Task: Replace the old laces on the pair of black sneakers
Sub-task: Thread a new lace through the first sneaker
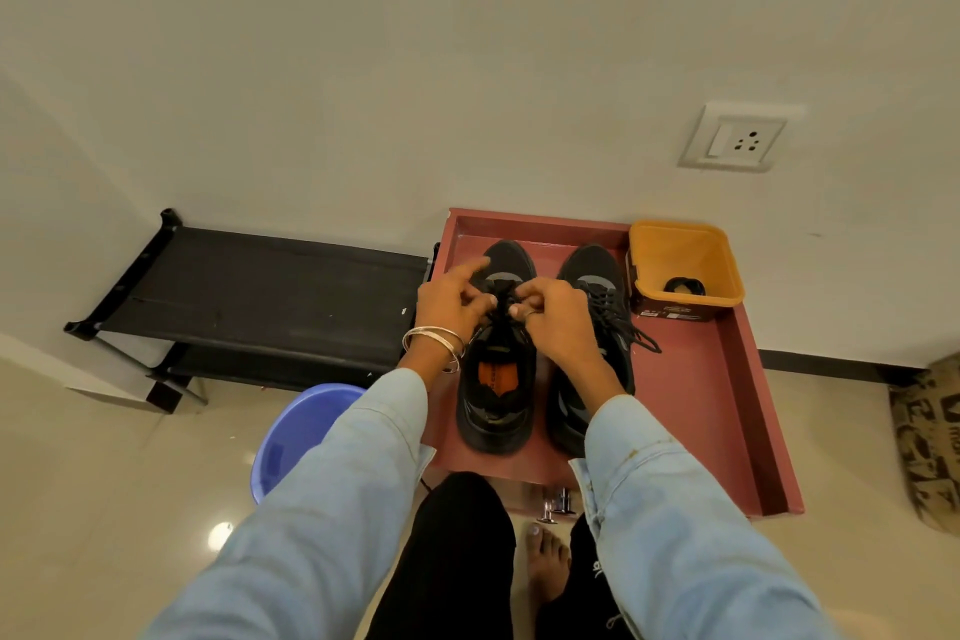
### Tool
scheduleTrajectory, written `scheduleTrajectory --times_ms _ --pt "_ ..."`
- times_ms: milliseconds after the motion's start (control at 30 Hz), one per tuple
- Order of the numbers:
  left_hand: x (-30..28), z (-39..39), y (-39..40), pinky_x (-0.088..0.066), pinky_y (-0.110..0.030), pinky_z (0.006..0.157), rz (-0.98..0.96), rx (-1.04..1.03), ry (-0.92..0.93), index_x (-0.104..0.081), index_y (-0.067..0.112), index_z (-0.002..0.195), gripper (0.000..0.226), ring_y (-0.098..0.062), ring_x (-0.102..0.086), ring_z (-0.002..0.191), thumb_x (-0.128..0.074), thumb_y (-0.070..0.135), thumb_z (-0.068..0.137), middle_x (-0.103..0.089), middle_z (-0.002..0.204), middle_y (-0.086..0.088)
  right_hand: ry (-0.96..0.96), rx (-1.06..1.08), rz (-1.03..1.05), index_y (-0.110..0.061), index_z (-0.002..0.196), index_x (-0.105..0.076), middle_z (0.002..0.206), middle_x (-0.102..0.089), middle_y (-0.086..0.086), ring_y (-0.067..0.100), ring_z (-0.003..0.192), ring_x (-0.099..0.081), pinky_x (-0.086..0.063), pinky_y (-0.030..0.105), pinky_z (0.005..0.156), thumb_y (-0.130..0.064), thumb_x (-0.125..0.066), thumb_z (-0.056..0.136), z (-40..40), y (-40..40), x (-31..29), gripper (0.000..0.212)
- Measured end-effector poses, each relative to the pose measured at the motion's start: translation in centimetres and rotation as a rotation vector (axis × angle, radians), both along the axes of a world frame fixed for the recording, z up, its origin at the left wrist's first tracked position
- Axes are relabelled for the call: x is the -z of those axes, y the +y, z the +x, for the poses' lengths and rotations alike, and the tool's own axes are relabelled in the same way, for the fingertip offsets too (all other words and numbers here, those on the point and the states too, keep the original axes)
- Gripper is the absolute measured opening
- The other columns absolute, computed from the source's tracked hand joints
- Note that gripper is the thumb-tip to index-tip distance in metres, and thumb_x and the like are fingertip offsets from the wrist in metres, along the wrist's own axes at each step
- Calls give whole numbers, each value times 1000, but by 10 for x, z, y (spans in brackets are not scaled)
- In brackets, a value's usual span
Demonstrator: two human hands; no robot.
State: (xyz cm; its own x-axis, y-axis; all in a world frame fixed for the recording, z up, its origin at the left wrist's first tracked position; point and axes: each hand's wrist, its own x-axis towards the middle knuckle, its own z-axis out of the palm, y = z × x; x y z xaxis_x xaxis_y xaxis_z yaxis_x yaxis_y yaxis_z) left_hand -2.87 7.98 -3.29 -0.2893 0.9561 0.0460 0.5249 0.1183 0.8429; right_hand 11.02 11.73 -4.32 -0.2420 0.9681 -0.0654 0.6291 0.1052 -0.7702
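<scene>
Two black sneakers stand side by side, toes toward the wall, on a reddish-brown tray (727, 405). Over the left sneaker (496, 400), with its orange insole label, my left hand (452, 304) and my right hand (553, 312) meet above the tongue. Each hand pinches the black lace (503, 299) of that shoe near its upper eyelets. The right sneaker (597, 276) is laced, and its lace ends trail loose to the right. My right forearm covers its heel.
A yellow square tub (685, 265) with a coiled black lace inside sits at the tray's far right corner. A black shoe rack (249, 307) stands left of the tray, a blue plastic basin (296, 431) near my left arm. My bare foot is below the tray.
</scene>
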Motion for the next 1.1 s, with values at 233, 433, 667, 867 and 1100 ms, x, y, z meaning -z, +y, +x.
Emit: scheduleTrajectory --times_ms 233,433,667,867,1100 --pt "1 -9 7 -52 -32 86 -114 179 396 -69 13 108 22 -23 -66 88 -54 9 93 -68 99 -10 67 10 53 -11 98 -70 89 -70 9 20 88 -67 -53 28 84 1 -59 88 13 2 -7 19" --pt "-16 -28 15 -41 -41 94 -417 442 997 -66 16 113 28 -32 -48 114 -55 30 92 -50 118 -9 -829 -388 -50 -10 93 -64 115 -57 12 32 117 -48 -35 44 97 -20 -61 93 22 12 -41 10" --pt "-25 -31 12 -46 -9 83 -291 324 -199 -73 14 82 17 2 -60 88 -59 13 92 -68 90 5 111 -376 -225 -10 78 -76 88 -64 -9 3 97 -56 -39 23 94 -18 -60 94 38 15 -38 24" --pt "12 -1 10 -53 -17 65 -120 -127 -746 -69 8 82 20 -14 -66 72 -53 3 93 -71 74 -2 962 65 -394 1 94 -69 95 -72 15 27 94 -68 -53 35 90 -5 -46 98 9 -2 -3 25" --pt "26 16 10 -57 -28 80 -33 -260 -852 -69 7 99 21 -15 -67 77 -55 -5 89 -71 85 -6 964 252 -376 2 117 -64 94 -69 11 10 71 -58 -53 21 75 4 -49 95 -14 -9 21 27"
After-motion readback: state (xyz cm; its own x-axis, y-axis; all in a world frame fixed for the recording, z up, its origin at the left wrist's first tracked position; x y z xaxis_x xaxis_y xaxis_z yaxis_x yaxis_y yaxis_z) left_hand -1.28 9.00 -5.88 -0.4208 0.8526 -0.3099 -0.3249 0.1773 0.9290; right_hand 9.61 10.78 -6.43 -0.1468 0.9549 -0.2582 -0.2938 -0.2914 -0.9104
